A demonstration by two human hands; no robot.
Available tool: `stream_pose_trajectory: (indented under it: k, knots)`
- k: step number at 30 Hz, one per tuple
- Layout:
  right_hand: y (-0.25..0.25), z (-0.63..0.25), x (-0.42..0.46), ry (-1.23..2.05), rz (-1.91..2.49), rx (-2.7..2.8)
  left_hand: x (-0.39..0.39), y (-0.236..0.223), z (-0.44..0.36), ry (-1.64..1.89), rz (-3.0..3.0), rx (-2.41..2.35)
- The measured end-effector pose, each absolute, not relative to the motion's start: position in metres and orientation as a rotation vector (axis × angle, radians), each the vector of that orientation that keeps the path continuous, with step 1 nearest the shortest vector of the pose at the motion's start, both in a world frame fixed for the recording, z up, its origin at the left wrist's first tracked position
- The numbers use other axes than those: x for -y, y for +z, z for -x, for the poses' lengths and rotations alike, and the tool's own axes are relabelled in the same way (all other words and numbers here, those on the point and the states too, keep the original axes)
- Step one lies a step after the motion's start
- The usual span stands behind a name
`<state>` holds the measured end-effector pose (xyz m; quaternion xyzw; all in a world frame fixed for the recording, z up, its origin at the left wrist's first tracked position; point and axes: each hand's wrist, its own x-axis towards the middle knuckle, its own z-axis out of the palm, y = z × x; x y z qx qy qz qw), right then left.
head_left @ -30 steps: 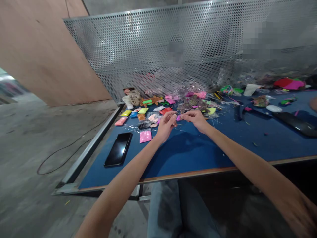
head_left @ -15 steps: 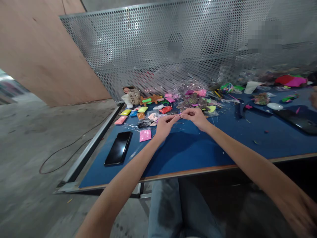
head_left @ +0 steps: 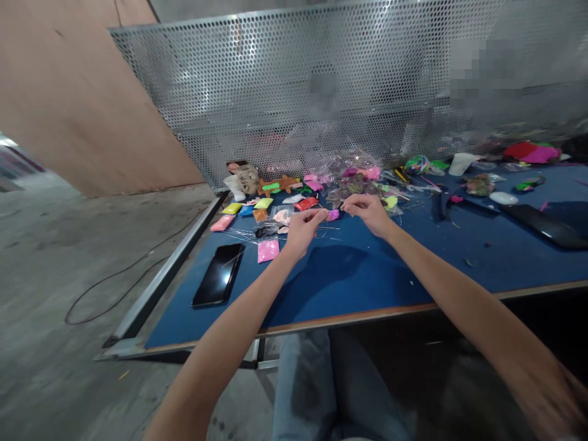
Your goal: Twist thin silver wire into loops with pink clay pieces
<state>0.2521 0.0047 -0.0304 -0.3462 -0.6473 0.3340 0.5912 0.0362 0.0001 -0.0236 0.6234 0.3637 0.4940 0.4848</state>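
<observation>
Both my hands are stretched out over a blue table [head_left: 349, 275]. My left hand [head_left: 304, 228] is closed in a pinch on a small pink piece [head_left: 333, 215] at its fingertips. My right hand [head_left: 367, 211] is pinched shut close beside it, on something too thin to make out, perhaps a wire. Thin wires [head_left: 239, 236] lie on the table to the left of my hands. A pink packet [head_left: 268, 250] lies just left of my left hand.
A black phone [head_left: 218, 282] lies at the table's left. Several coloured packets [head_left: 264, 205] and clear bags [head_left: 353, 174] are heaped behind my hands, before a perforated metal screen [head_left: 294, 92]. A dark flat device [head_left: 542, 223] lies at the right. A cable [head_left: 114, 288] runs over the floor.
My hands have drawn slightly apart, and the pink piece now shows between them at my left fingertips. The view shifted a little.
</observation>
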Motion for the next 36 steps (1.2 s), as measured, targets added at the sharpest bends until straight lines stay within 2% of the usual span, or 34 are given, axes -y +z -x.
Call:
stream_pose_trajectory:
  k: [15, 19, 26, 36]
  knots:
    - [-0.04, -0.267, -0.026, 0.721, 0.831, 1.191, -0.01, -0.025, -0.029, 1.313, -1.366, -0.955]
    - [-0.04, -0.262, -0.024, 0.79, 0.736, 1.11, -0.007, -0.032, -0.036, 1.285, -1.284, -0.883]
    - [-0.037, -0.251, -0.016, 0.92, 0.618, 1.152, -0.004, -0.037, -0.041, 1.246, -1.189, -0.826]
    - [-0.036, -0.25, -0.017, 0.818, 0.596, 1.163, 0.005, -0.037, -0.047, 1.201, -1.199, -0.796]
